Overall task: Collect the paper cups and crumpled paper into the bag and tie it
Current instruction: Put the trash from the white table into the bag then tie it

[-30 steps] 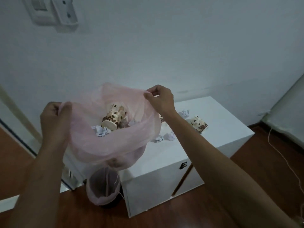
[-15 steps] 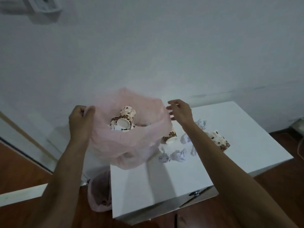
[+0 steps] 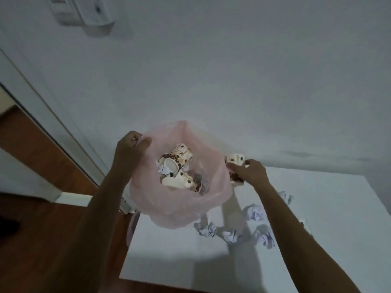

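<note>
A thin pink plastic bag (image 3: 175, 208) hangs open over the left end of the white cabinet top (image 3: 182, 256). My left hand (image 3: 130, 148) pinches its left rim. Inside lie paper cups with a coffee-bean print (image 3: 179, 158) and some crumpled paper. My right hand (image 3: 249, 172) is closed around another bean-print cup (image 3: 234, 160) just right of the bag, near the wall. Several crumpled paper balls (image 3: 255, 212) lie on the cabinet top below my right forearm; one (image 3: 206, 229) sits close to the bag's bottom.
The white wall rises right behind the cabinet, with a switch plate (image 3: 84, 11) high on the left. Wooden floor (image 3: 31, 240) and a door frame are on the left. Something pink (image 3: 132, 227) shows beside the cabinet's left edge.
My right hand let go of the bag's right rim, reached to the cup behind the bag and closed on it. The left hand kept its hold of the bag.
</note>
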`<state>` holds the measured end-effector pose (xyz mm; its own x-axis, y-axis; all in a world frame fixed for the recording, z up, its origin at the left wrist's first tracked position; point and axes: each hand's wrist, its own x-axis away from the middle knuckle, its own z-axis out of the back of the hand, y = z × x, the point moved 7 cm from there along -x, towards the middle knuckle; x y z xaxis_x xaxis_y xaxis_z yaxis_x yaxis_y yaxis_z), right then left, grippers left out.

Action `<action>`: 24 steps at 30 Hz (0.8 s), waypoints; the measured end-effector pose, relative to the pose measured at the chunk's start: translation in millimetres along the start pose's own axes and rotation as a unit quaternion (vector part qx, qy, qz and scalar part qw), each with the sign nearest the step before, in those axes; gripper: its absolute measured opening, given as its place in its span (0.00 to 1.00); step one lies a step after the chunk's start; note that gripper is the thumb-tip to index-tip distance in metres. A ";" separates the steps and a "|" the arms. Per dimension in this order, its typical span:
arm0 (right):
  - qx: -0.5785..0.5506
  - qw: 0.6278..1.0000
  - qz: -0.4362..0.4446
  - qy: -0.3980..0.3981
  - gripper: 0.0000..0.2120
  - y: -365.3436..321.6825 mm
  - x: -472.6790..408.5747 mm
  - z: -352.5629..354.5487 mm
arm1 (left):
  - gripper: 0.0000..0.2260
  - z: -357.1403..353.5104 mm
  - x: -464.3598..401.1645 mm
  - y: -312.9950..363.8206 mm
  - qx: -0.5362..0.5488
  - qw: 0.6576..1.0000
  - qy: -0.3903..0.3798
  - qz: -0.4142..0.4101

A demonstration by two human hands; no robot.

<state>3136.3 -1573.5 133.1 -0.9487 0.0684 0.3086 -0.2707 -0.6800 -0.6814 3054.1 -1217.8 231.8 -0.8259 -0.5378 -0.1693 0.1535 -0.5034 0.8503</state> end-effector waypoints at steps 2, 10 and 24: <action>-0.096 0.994 0.033 0.038 0.27 -19.2 0.6 32.3 | 0.10 -8.5 -3.2 10.6 -0.008 1.000 0.011 -0.003; -0.028 0.969 0.241 -0.053 0.25 -134.6 53.5 15.4 | 0.10 -35.5 -4.3 28.6 0.001 1.000 -0.001 -0.021; -0.094 0.973 0.124 0.169 0.12 -45.0 93.6 29.6 | 0.07 -40.9 -9.8 -11.3 0.162 0.985 -0.045 0.030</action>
<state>3064.5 -1558.1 212.2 -0.9797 0.1767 -0.0943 -0.0219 -0.5625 -0.8265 3082.6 -1234.5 203.4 -0.8672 -0.4911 -0.0820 0.0334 -0.2217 0.9745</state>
